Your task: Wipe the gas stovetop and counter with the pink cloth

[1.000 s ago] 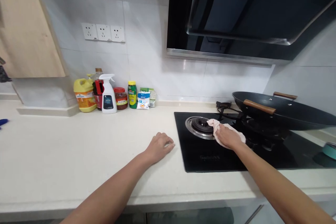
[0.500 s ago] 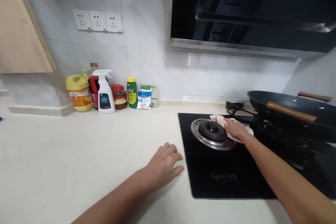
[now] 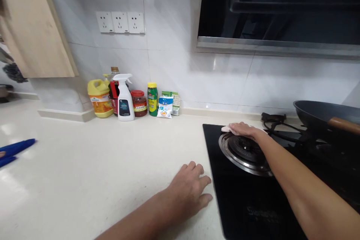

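In the head view, glossy white wall tiles (image 3: 171, 63) with faint grey veining and thin joints back a pale, smooth countertop (image 3: 84, 172) lightly flecked with specks. A wood-grained cabinet (image 3: 36, 26) with a slanting side hangs at upper left, three square plastic sockets (image 3: 120, 22) are set side by side in the wall, and a black, mirror-like range hood (image 3: 270, 7) with a brushed metal lower edge fills the upper right.

The right hand (image 3: 242, 129) grasps a soft, pale cloth (image 3: 225, 129) from above, palm down, at the far edge of a round metal burner ring (image 3: 244, 166) on the black glass cooktop (image 3: 239, 202). The ring is shiny and encircles a dark, perforated burner (image 3: 237, 146). The left hand (image 3: 189, 185) is free, its fingers loosely curved, over the countertop just beside the cooktop's left edge; whether it touches the surface cannot be told.

To the right, a dark, wide-rimmed wok (image 3: 312, 116) with a rounded wooden handle (image 3: 344, 124) is cut off by the frame. Along the wall stand a yellow plastic jug (image 3: 99, 99), a white spray bottle (image 3: 125, 101), a red-lidded jar (image 3: 139, 105), a green bottle (image 3: 152, 99) with a yellow cap and a crinkled white-and-blue packet (image 3: 165, 107). A tapering blue item (image 3: 19, 147) lies partly in view at far left.
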`<state>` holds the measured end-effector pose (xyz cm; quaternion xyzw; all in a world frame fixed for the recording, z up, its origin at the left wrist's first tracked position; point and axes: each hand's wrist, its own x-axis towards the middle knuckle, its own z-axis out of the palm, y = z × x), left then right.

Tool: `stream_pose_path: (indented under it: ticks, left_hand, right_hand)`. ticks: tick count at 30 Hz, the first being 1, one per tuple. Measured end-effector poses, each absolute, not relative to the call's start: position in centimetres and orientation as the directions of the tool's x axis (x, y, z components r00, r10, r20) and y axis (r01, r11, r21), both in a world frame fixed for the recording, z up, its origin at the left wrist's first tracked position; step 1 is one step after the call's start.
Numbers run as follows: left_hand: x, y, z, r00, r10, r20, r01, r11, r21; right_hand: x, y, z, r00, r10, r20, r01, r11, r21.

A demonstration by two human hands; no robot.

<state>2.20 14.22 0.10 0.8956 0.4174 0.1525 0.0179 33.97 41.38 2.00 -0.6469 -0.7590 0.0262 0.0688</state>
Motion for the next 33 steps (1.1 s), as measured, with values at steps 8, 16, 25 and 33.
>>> stream_pose_path:
  ticks: [8, 16, 25, 33]
  left_hand:
    - [1.3, 14.6, 0.4, 0.609, 0.75, 0.258, 0.698, -0.661, 0.275]
    - [0.2, 14.6, 2.1, 0.565, 0.789, 0.241, 0.661, -0.608, 0.44]
    - [-0.4, 14.9, 2.6, 0.452, 0.859, 0.24, 0.649, -0.502, 0.572]
    - [-0.3, 14.2, 2.6, 0.442, 0.858, 0.263, 0.626, -0.505, 0.595]
  right_hand:
    - [27.0, 39.5, 2.8, -0.36, 0.933, -0.018, 0.928, 0.356, -0.113]
    - [22.1, 32.6, 2.5, -0.519, 0.846, 0.123, 0.835, 0.533, -0.137]
    - [25.5, 19.9, 0.6, -0.515, 0.804, 0.299, 0.71, 0.595, -0.376]
    - [34.0, 15.4, 0.6, -0.2, 0.921, 0.334, 0.869, 0.324, -0.373]
